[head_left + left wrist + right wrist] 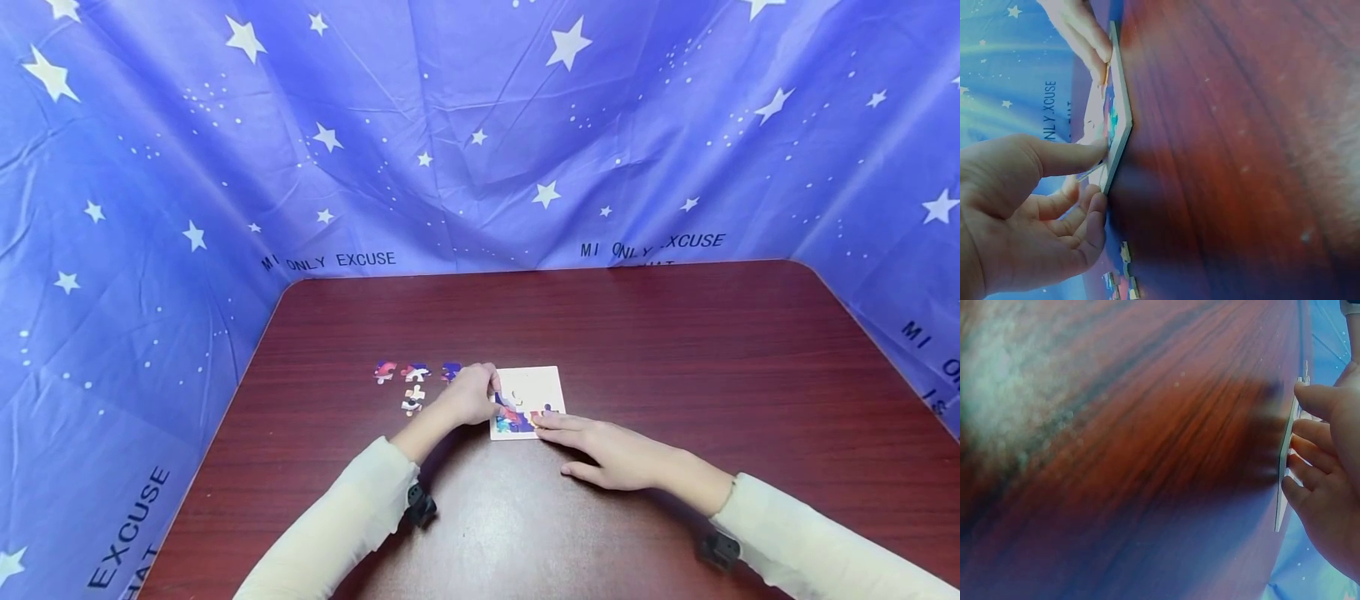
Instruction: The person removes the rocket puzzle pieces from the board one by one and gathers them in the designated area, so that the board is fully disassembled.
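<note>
A square puzzle board (pixel 534 382) with a pale bare base lies on the table. Colourful jigsaw pieces (pixel 517 422) fill part of its near side. At the board's left edge, my left hand (pixel 468 398) pinches a puzzle piece (pixel 1089 172) between thumb and fingers, tilted over the board in the left wrist view. My right hand (pixel 621 454) lies at the near right corner, its extended fingertips touching the board and pieces there. From the right wrist view, its fingers (pixel 1310 434) rest along the board's edge. The held piece's picture is mostly hidden.
Several loose jigsaw pieces (pixel 415 372) lie left of the board, one nearer piece (pixel 412 402) below the others. The dark red wooden table (pixel 675 333) is bordered by a blue star-printed cloth (pixel 480 200) at the back and sides.
</note>
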Available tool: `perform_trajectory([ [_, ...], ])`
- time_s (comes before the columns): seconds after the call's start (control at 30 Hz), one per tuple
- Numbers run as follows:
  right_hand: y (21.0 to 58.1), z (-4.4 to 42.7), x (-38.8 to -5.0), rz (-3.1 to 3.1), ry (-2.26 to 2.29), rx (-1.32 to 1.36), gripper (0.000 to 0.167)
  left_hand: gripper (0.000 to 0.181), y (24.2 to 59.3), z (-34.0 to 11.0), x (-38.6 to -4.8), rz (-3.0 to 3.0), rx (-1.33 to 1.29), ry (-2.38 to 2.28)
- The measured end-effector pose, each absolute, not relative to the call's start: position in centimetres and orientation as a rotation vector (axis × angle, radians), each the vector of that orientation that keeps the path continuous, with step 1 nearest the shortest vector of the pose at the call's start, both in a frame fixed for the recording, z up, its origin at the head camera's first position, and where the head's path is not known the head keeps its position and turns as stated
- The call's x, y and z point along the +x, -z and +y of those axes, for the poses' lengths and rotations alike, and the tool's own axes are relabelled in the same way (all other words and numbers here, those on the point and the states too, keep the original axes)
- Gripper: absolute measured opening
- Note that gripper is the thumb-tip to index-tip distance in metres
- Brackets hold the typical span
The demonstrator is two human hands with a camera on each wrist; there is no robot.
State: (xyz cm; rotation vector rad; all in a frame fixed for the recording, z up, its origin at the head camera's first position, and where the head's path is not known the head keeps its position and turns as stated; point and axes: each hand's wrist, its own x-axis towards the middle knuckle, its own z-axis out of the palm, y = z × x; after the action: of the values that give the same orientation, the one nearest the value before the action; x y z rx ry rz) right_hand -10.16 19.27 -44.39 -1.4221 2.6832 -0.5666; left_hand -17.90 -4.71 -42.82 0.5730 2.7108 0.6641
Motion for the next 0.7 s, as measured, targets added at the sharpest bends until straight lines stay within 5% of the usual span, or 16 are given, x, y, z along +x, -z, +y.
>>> perform_trajectory([
  [0.43,44.49,19.27,-10.13,2.683,0.584,-1.414,0.051,0.009,43.27,-4.91,-17.7,2.663,0.716,-0.721],
  [0.7,44.45,19.29,-10.13,2.68,0.602,-1.427,0.051,0.014,43.27,-5.17,-17.74,2.621,0.759,-0.782],
])
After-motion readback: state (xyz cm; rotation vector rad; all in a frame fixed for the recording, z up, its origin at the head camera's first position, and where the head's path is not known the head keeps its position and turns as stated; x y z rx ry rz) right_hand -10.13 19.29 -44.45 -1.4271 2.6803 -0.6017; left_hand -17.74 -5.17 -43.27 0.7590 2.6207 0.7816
